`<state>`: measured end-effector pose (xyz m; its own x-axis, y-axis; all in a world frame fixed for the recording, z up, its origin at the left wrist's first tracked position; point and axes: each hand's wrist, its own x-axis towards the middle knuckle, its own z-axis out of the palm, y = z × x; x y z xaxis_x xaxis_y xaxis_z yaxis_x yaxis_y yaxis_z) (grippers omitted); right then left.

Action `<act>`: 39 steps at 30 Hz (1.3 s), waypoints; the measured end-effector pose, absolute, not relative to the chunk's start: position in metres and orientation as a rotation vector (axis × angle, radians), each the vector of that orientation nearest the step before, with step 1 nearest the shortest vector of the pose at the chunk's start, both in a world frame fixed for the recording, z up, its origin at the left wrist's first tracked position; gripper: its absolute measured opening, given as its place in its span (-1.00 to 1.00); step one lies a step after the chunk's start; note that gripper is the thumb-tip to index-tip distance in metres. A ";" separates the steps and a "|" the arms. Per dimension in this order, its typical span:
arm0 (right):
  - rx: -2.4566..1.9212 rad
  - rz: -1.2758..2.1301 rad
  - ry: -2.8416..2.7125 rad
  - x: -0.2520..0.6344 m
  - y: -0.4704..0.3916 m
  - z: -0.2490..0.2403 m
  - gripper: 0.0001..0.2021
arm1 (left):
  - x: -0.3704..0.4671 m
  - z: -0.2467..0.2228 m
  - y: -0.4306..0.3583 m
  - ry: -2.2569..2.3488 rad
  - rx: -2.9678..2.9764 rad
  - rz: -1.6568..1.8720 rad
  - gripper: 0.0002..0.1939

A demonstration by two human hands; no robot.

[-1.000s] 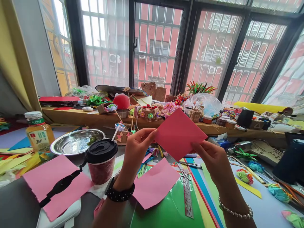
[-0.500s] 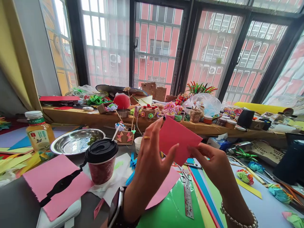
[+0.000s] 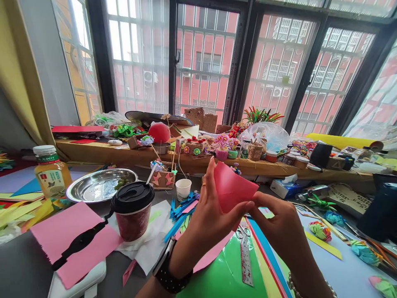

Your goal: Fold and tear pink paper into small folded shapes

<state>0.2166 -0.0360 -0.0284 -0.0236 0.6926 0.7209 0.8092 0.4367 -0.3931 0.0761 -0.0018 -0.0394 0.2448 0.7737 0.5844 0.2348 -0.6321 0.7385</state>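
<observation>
Nearest the camera, a watch on a dotted black band (image 3: 173, 283) circles the left wrist and a beaded bracelet (image 3: 293, 286) the right. Above a glossy green sheet (image 3: 229, 275), well clear of the tabletop, a reddish-pink paper square (image 3: 234, 186) is held up in both hands, its surface bowed. The left hand (image 3: 214, 207) is half open, fingers stretched upward at the paper's left edge, with the thumb across its lower front so that the paper lies between them. The right hand (image 3: 277, 215) is nearly closed, fingers curled and tips pinching the paper's lower right corner, close to the left thumb tip. Beneath, a light pink sheet (image 3: 214, 255) lies partly hidden on the green one, beside a patterned ruler (image 3: 246, 265) and scissors (image 3: 242, 227). Off to the left, a rough-edged pink sheet (image 3: 49, 231) overlaps a white case (image 3: 83, 275), with a black strap (image 3: 82, 240) across it. Next to this stands a black-lidded coffee cup (image 3: 132, 223) on white tissue (image 3: 156, 229). Farther back are a steel plate (image 3: 77, 190) holding green grapes (image 3: 120, 183), a juice-coloured drink bottle (image 3: 52, 178), a white paper cup (image 3: 183, 190) and a blue tissue box (image 3: 283, 189). Behind them, a ledge (image 3: 186, 162) carries crocheted flowers (image 3: 222, 141), a red ball (image 3: 159, 131) and a yellow roll (image 3: 341, 141), below barred windows facing a reddish building (image 3: 189, 54).
</observation>
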 end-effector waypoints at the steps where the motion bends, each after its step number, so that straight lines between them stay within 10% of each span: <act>1: -1.274 -0.166 -1.764 0.216 -0.036 -0.028 -0.76 | 0.076 -0.040 -0.002 0.856 1.942 1.352 -0.04; 39: -1.130 0.490 -1.668 0.205 -0.035 -0.032 -0.82 | 0.084 -0.029 -0.010 0.447 1.184 1.235 -0.34</act>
<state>0.2048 -0.0350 -0.0321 -0.0419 0.8569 0.5138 0.4428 0.4769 -0.7592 0.0838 -0.0099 -0.0286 0.3398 0.8874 0.3116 -0.4828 -0.1197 0.8675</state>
